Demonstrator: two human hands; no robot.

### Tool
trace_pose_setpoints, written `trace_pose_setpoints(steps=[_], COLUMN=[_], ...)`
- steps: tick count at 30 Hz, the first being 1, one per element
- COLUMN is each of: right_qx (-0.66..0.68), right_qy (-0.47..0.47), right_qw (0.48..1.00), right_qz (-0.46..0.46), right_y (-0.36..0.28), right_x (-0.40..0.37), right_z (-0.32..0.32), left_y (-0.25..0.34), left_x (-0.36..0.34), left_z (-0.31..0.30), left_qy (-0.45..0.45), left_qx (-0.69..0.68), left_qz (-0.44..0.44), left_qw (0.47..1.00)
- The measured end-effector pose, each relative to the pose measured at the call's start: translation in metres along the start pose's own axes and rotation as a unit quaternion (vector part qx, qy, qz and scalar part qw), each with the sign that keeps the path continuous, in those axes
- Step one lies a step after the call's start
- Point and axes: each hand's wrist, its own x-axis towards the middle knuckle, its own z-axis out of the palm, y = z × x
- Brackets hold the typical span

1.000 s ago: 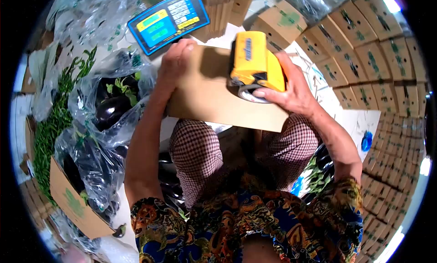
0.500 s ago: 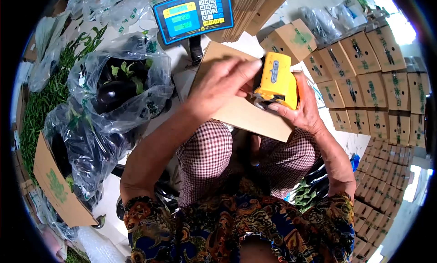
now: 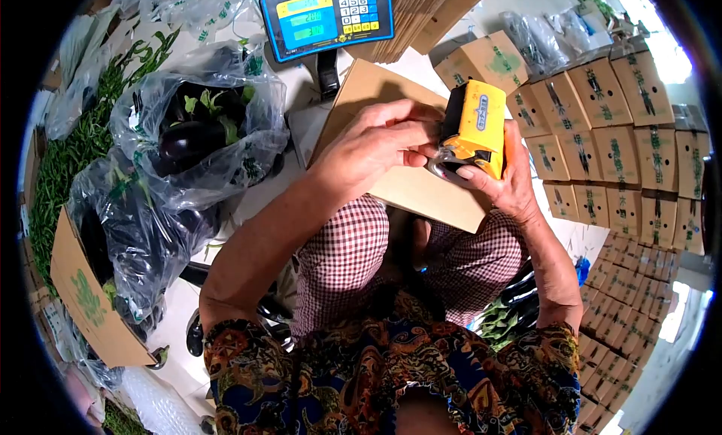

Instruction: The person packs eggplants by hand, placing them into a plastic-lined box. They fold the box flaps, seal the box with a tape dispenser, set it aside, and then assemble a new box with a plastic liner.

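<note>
A yellow and black device [image 3: 481, 123] is held up over a flat cardboard box [image 3: 414, 187], with my right hand [image 3: 511, 179] wrapped round its right side and underside. My left hand [image 3: 383, 145] is at the device's lower left edge, its fingertips pinched together near a round metallic part. What those fingertips hold, if anything, is too small to make out. The cardboard lies in front of my knees, partly under both hands. Just behind it stands a digital scale display [image 3: 327, 21] with lit green readouts.
Plastic bags with eggplants [image 3: 192, 141] lie on the left, beside green peppers [image 3: 83, 145] and an open carton [image 3: 90, 299]. Stacked cartons [image 3: 617, 153] line the right side. Folded cardboard sheets [image 3: 410, 21] stand at the back. Dark vegetables [image 3: 519, 307] lie by my right knee.
The yellow device has moved slightly right and is turned a little, with my right hand still on it. My left hand has come down from its top left edge to its lower left edge.
</note>
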Motion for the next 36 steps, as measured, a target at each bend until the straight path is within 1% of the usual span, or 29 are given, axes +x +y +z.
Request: trace_pose_setpoints(steps=[3,4,7,10,13,14,17,20,23,26,28,30,32,35,36], right_qx=[0.012,0.005,0.012,0.023,0.023,0.032,0.027,0.023,0.014,-0.021,-0.044,-0.062,-0.062,-0.072,-0.077], right_qy=[0.009,0.008,0.008,0.016,0.017,0.020,0.022,0.023,0.019,0.016,0.011,0.004,0.004,0.005,0.005], right_qw=[1.000,1.000,1.000,0.999,0.999,0.999,0.999,0.999,1.000,1.000,0.999,0.998,0.998,0.997,0.997], right_qz=[0.001,-0.003,0.009,0.021,0.023,0.025,0.022,0.020,0.018,0.012,0.010,0.010,0.005,0.009,0.012], right_y=[-0.005,-0.004,0.000,0.003,0.006,0.004,0.003,0.006,0.006,0.003,0.002,0.002,0.003,0.000,-0.001], right_x=[0.000,0.000,-0.001,-0.003,-0.004,-0.004,-0.004,-0.005,-0.006,-0.007,-0.007,-0.006,-0.007,-0.005,-0.005], right_z=[0.001,0.001,0.001,0.002,0.002,0.004,0.004,0.003,0.003,0.003,0.003,0.002,0.002,0.003,0.003], left_y=[-0.013,-0.013,-0.015,-0.022,-0.021,-0.021,-0.029,-0.026,-0.014,-0.011,-0.015,-0.013,-0.006,-0.008,-0.010], left_x=[0.014,0.015,0.020,0.021,0.024,0.022,0.024,0.025,0.020,0.018,0.017,0.017,0.019,0.019,0.019], left_z=[-0.013,-0.007,-0.013,-0.017,-0.019,-0.014,-0.031,-0.026,-0.018,-0.032,-0.031,-0.030,-0.028,-0.021,-0.019], left_qy=[0.015,0.075,0.073,0.100,0.105,0.106,0.050,0.086,0.094,-0.007,0.013,0.030,0.043,0.081,0.096], left_qx=[0.041,0.041,0.116,0.018,-0.084,-0.043,0.032,0.021,0.069,0.237,0.247,0.263,0.285,0.214,0.254], left_qz=[-0.011,-0.013,-0.059,0.012,-0.060,-0.053,-0.072,-0.058,-0.077,-0.009,0.050,0.061,0.023,-0.003,0.011], left_qw=[0.999,0.996,0.989,0.995,0.989,0.992,0.996,0.994,0.990,0.971,0.968,0.962,0.957,0.974,0.962])
